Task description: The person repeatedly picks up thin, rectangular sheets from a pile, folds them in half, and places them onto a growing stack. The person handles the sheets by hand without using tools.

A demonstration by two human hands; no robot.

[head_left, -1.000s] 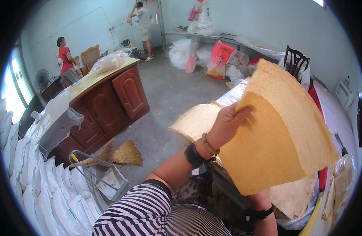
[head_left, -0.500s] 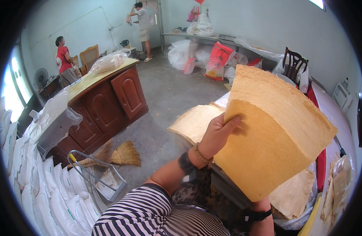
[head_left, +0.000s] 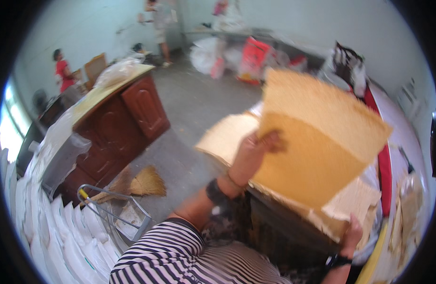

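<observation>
Your left hand (head_left: 253, 154) is grasping the tan sheet (head_left: 317, 151); your right hand's (head_left: 352, 233) grip is showing too unclearly to tell. Supporting both edges is likely preventing creases.

- The bare left hand (head_left: 251, 152) is raised, closed in a pinch.
- The left forearm (head_left: 193, 209) is stretched forward from a black-and-white striped fabric sleeve (head_left: 163, 246), its wrist ringed by a wide black band (head_left: 215, 191).
- The bare right hand (head_left: 352, 235) is held lower, its wrist circled by a black strap (head_left: 340, 261).
</observation>
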